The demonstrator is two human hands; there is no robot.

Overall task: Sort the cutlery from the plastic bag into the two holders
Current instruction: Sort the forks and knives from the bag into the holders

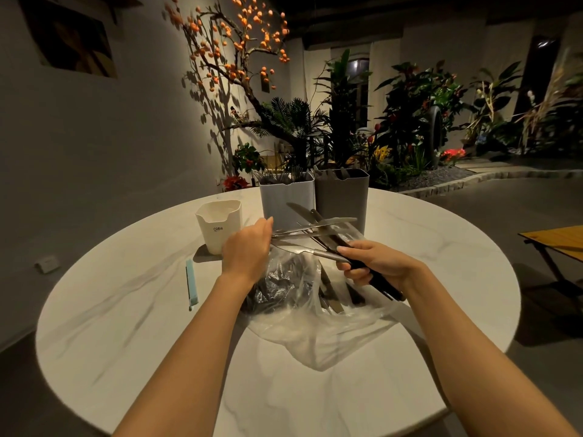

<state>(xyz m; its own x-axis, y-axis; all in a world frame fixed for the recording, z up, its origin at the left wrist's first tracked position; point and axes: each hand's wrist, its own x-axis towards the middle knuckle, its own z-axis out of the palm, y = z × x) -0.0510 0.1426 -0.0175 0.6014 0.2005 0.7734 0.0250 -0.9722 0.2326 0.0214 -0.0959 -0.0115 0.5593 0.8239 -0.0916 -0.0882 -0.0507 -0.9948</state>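
1. One round marbled worktop [410, 247] under both hands.
2. One clear plastic bag [315, 326] below and between the hands, more cutlery lying inside.
3. Two tall holders beyond the hands: light grey holder [284, 197], dark grey holder [342, 197], both already stocked.
4. One white cup [217, 225] just left of the left hand.
5. One bundle of knives [318, 227], gripped by the black handles in the right hand [369, 266], fingers curled round.
6. Left hand [249, 247] raised, fingers reaching to the blades; grip hidden, cannot tell.
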